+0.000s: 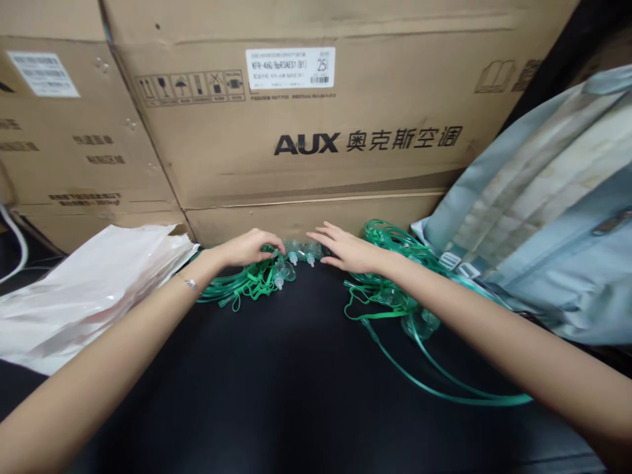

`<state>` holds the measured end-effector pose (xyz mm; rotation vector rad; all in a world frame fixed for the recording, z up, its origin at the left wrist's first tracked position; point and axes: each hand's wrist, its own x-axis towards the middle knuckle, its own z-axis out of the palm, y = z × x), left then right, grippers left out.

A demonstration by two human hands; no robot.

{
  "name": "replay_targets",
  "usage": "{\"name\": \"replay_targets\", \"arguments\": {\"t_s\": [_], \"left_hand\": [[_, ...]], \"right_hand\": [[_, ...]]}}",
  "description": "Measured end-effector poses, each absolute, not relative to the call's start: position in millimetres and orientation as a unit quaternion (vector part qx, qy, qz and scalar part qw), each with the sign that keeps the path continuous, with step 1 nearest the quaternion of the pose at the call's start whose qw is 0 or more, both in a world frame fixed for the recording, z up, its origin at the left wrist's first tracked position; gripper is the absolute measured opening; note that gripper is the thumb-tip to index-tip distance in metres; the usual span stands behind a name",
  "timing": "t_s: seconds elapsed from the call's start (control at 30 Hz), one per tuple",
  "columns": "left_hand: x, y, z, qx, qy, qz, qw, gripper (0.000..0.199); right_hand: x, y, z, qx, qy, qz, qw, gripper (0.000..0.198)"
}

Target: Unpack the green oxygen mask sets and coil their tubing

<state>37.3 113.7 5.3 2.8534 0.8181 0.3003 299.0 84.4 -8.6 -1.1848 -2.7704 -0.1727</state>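
Clear oxygen masks with green tubing lie on a black surface (296, 368). My left hand (251, 248) is at the left bundle, its fingers curled onto a clear oxygen mask (285, 271) and partly hiding it. Green elastic straps (254, 284) and coiled tubing (212, 289) spread below that hand. Two more clear masks (302, 253) with pale connectors sit between my hands, against the box. My right hand (348, 250) is open, fingers spread, just right of these masks. Under and beyond my right forearm is a larger heap of green tubing (395, 238) with straps and a mask (422, 324).
A large cardboard box (306, 171) forms a wall behind the masks, with another box (74, 138) at its left. A white plastic bag (93, 283) lies at the left. A light blue backpack (557, 224) stands at the right. A loop of tubing (459, 395) reaches forward under my right arm.
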Motion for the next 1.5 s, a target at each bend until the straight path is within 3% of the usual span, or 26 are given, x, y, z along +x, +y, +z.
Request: {"name": "replay_targets", "arguments": {"t_s": [0.17,0.3,0.4,0.53,0.73,0.83,1.0,1.07,1.13,1.23,1.37,1.5], "left_hand": [[60,68,14,0.932,0.288,0.212,0.051,0.015],[120,30,-10,0.955,0.219,0.179,0.093,0.015],[160,15,-36,0.976,0.175,0.118,0.049,0.026],[169,6,-48,0.985,0.164,0.061,0.000,0.018],[110,-4,-36,0.973,0.161,0.167,0.010,0.019],[94,-7,-33,0.942,0.214,0.228,0.123,0.015],[121,-18,-31,0.746,0.257,0.313,0.528,0.015],[143,-23,-29,0.647,0.235,0.346,0.637,0.015],[164,-26,-26,0.599,0.228,0.363,0.677,0.013],[189,-27,-24,0.615,0.299,0.313,0.659,0.007],[207,-29,-28,0.666,0.370,0.162,0.627,0.015],[209,-35,-37,0.799,0.388,0.085,0.452,0.019]], "right_hand": [[347,27,12,-0.414,-0.909,-0.031,0.029,0.032],[369,-8,3,-0.453,-0.890,-0.037,-0.035,0.050],[375,-29,-7,-0.481,-0.873,-0.081,-0.004,0.057],[387,-55,-19,-0.504,-0.859,-0.083,0.032,0.057],[393,-85,-37,-0.542,-0.821,-0.140,0.111,0.059],[382,-100,-50,-0.606,-0.764,-0.163,0.148,0.054],[368,-118,-66,-0.667,-0.689,-0.233,0.161,0.047],[367,-121,-63,-0.688,-0.682,-0.206,0.139,0.035],[366,-123,-57,-0.685,-0.710,-0.130,0.096,0.023],[359,-127,-49,-0.655,-0.751,-0.044,0.076,0.030],[344,-134,-55,-0.631,-0.761,-0.054,0.139,0.030],[330,-140,-70,-0.539,-0.815,-0.096,0.187,0.022]]}}
